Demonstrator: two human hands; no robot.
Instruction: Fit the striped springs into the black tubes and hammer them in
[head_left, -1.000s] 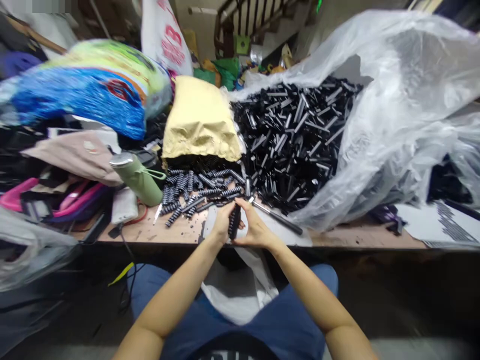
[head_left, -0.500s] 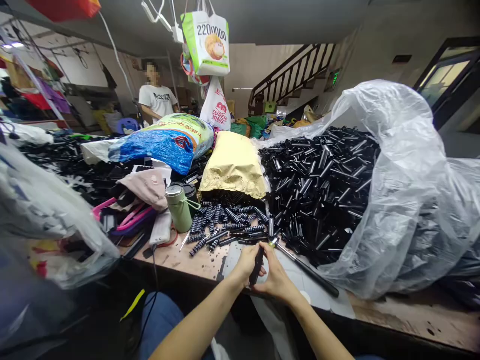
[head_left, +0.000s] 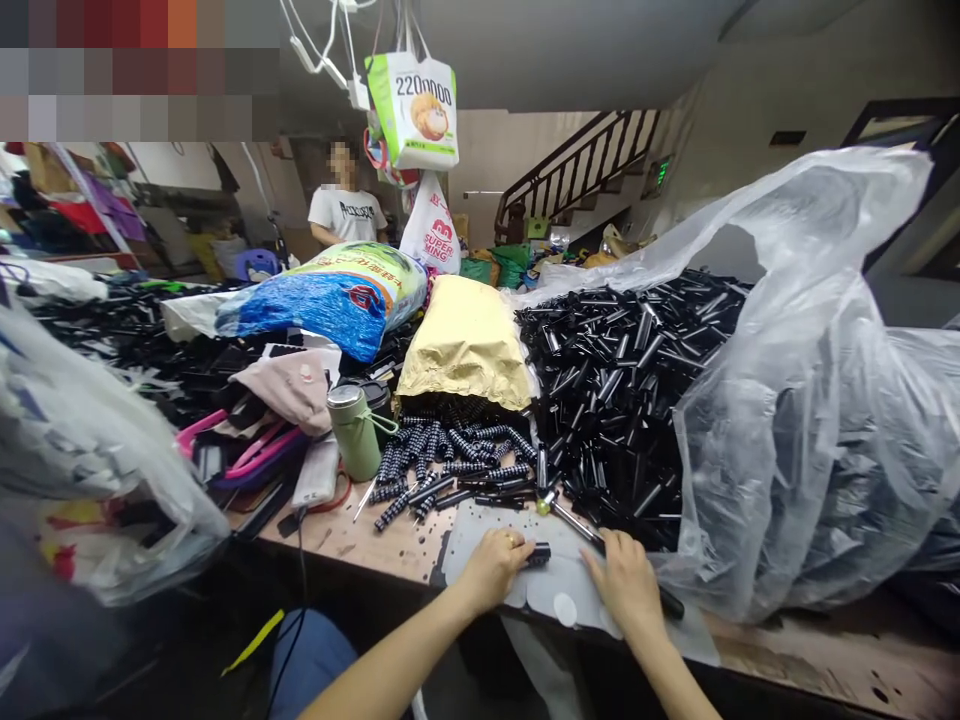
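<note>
The short black cylindrical plastic part [head_left: 537, 553] lies at the near edge of the wooden bench [head_left: 352, 540], on a pale grey perforated sheet [head_left: 551, 585], pinched at its left end by the left hand [head_left: 495, 568], whose grip is clenched on it. The right hand [head_left: 626, 585] lies flat, palm down, just to the right, its grip released and resting over a long black metal rod [head_left: 600, 545]. Held only at one end so near the edge, the part could slip and roll off the bench. Beyond it lie ribbed black springs [head_left: 442, 465] before a yellow paper sack [head_left: 465, 345], and black tubes [head_left: 630, 380] spill from a clear plastic bag [head_left: 810, 420].
</note>
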